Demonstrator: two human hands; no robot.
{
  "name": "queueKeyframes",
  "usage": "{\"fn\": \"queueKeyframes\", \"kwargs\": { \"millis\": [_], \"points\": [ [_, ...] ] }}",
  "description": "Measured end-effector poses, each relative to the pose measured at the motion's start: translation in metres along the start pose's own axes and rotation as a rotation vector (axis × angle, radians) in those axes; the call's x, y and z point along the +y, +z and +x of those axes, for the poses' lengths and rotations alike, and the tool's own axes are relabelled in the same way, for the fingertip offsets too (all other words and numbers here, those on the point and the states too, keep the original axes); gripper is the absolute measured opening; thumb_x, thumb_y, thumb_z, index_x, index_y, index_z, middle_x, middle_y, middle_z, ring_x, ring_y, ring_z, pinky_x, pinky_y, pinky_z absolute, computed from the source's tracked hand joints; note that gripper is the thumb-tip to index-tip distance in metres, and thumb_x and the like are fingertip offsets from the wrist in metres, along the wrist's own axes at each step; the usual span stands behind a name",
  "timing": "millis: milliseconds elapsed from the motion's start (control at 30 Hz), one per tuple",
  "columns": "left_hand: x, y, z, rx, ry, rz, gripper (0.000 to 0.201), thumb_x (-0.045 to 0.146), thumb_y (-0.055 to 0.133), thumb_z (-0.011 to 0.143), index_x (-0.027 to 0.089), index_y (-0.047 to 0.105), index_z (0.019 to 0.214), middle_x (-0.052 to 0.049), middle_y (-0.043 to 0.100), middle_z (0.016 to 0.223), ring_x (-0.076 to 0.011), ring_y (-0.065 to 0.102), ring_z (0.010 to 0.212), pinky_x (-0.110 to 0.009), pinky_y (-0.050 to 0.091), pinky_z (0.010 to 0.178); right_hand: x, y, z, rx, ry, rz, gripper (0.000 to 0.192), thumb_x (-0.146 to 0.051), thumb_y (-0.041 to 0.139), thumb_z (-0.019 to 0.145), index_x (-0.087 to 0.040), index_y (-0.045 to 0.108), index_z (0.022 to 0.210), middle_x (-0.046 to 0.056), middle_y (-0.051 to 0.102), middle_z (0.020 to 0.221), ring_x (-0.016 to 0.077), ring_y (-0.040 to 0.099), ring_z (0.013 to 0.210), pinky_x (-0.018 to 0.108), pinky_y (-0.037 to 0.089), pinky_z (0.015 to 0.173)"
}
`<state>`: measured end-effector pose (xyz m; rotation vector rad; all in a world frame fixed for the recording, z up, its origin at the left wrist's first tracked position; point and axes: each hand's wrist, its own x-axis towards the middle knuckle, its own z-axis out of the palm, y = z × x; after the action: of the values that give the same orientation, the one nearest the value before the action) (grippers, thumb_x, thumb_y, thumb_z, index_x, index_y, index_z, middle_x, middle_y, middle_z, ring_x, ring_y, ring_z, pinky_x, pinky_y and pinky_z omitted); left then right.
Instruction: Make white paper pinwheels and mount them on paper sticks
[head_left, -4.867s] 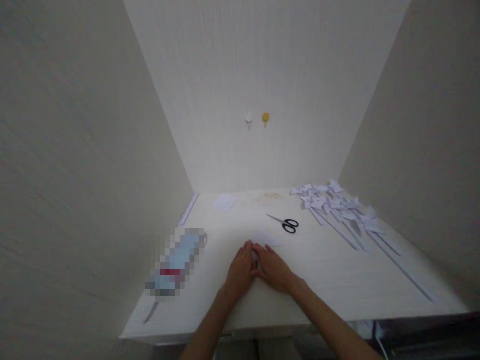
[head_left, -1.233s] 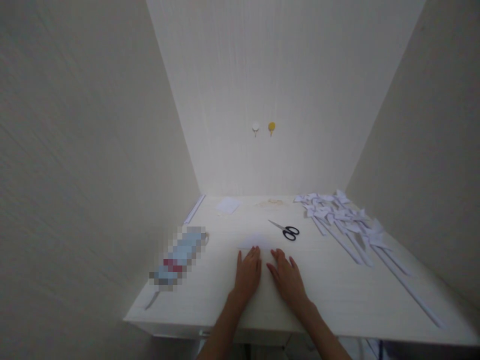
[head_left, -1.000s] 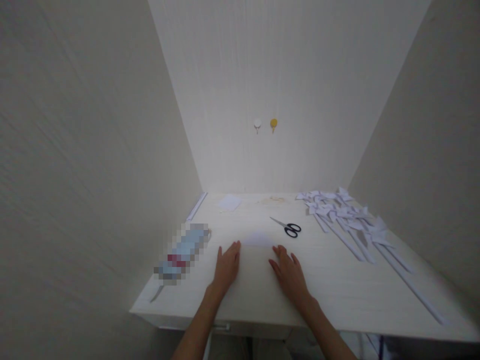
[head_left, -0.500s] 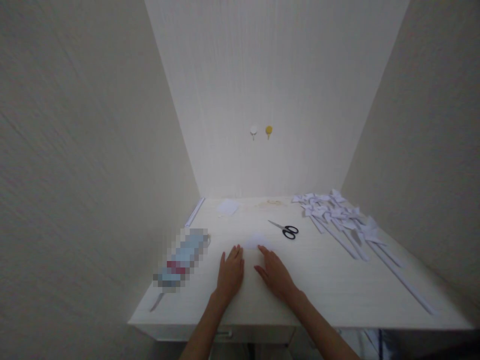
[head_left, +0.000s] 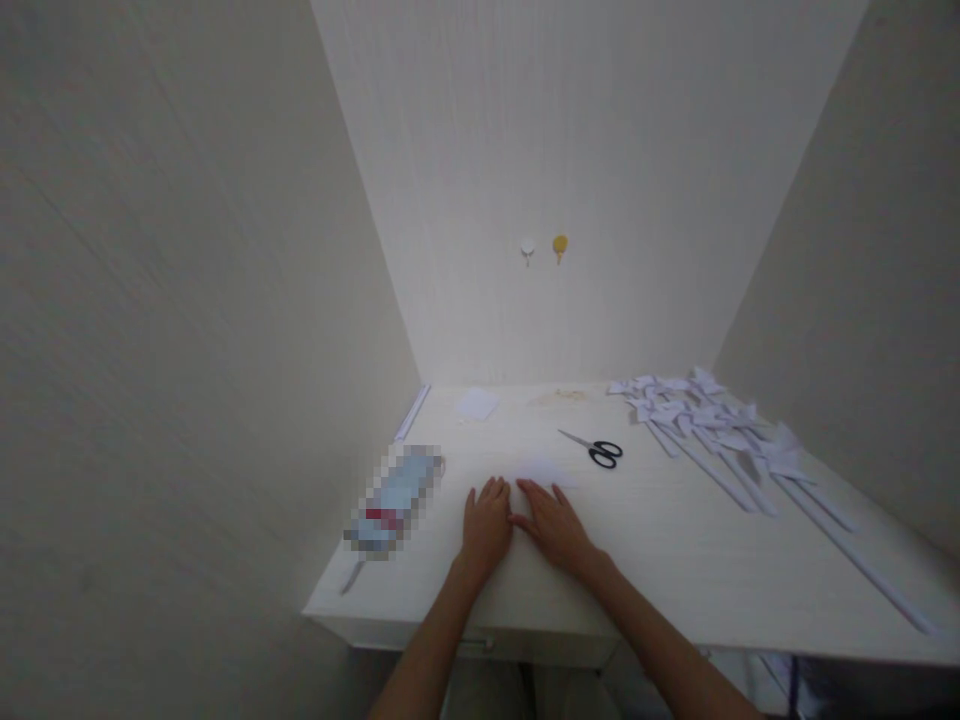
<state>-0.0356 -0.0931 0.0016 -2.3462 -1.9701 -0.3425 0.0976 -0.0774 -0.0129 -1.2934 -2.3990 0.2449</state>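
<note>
Lying near the middle of the white desk with a faintly streaked top, a thin, smooth sheet of white paper shows a roughly triangular outline, its pale edges almost melting into the surface. To its right, a pair of scissors with slim metal blades and glossy black looped handles rests with the tip toward the far left. Farther right spreads a cluster of white paper pinwheels with crisp, pointed folds, several on long, straight white sticks. The left hand is palm down and flattened, fingers extended close together, tips just left of the paper. The right hand is also palm down, fingers stretched out and slightly spread at the paper's near edge, thumb reaching toward the left hand; whether either presses the paper, I cannot tell. A flat square of white paper lies at the far left, and narrow white strips lie along the left edge. Nearer is a pixelated light-blue object with a red patch. Plain greyish walls enclose the desk, the far one bearing a round white hook and a round yellow hook.
</note>
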Motion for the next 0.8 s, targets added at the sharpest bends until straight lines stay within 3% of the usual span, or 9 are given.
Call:
{"fn": "queueKeyframes", "kwargs": {
  "millis": [200, 333, 633, 800],
  "points": [
    [0.002, 0.002, 0.003, 0.031, 0.027, 0.012, 0.040, 0.013, 0.036, 0.075, 0.014, 0.043, 0.114, -0.009, 0.046, 0.120, -0.0194, 0.036, 0.113, -0.040, 0.026, 0.093, 0.040, -0.017, -0.019, 0.012, 0.105, -0.069, 0.048, -0.042, 0.024, 0.083, -0.015, 0.033, 0.122, 0.010, 0.036, 0.127, 0.0206, 0.033, 0.116, 0.045, 0.019, 0.096],
    [0.001, 0.005, 0.005, 0.060, 0.031, -0.025, 0.039, 0.011, 0.036, 0.074, 0.012, 0.045, 0.112, -0.010, 0.048, 0.118, -0.0194, 0.037, 0.112, -0.038, 0.027, 0.092, 0.064, -0.033, -0.038, 0.020, 0.187, -0.044, 0.046, -0.039, 0.025, 0.084, -0.015, 0.029, 0.123, 0.011, 0.043, 0.122, 0.0196, 0.042, 0.109, 0.044, 0.022, 0.094],
    [-0.006, 0.007, 0.006, 0.115, 0.020, -0.210, 0.036, 0.013, 0.038, 0.072, 0.011, 0.050, 0.107, -0.011, 0.050, 0.115, -0.0185, 0.040, 0.109, -0.035, 0.028, 0.094, 0.066, -0.027, -0.043, 0.101, 0.129, -0.108, 0.044, -0.038, 0.030, 0.082, -0.015, 0.036, 0.119, 0.010, 0.042, 0.123, 0.0208, 0.039, 0.111, 0.043, 0.024, 0.094],
    [-0.014, 0.006, 0.023, 0.099, -0.149, -0.500, 0.038, 0.015, 0.041, 0.071, 0.009, 0.049, 0.108, -0.012, 0.051, 0.113, -0.0173, 0.045, 0.105, -0.032, 0.033, 0.091, 0.067, -0.028, -0.042, 0.094, 0.109, -0.061, 0.043, -0.036, 0.033, 0.081, -0.017, 0.035, 0.119, 0.008, 0.045, 0.121, 0.0203, 0.040, 0.109, 0.043, 0.024, 0.093]
  ]
}}
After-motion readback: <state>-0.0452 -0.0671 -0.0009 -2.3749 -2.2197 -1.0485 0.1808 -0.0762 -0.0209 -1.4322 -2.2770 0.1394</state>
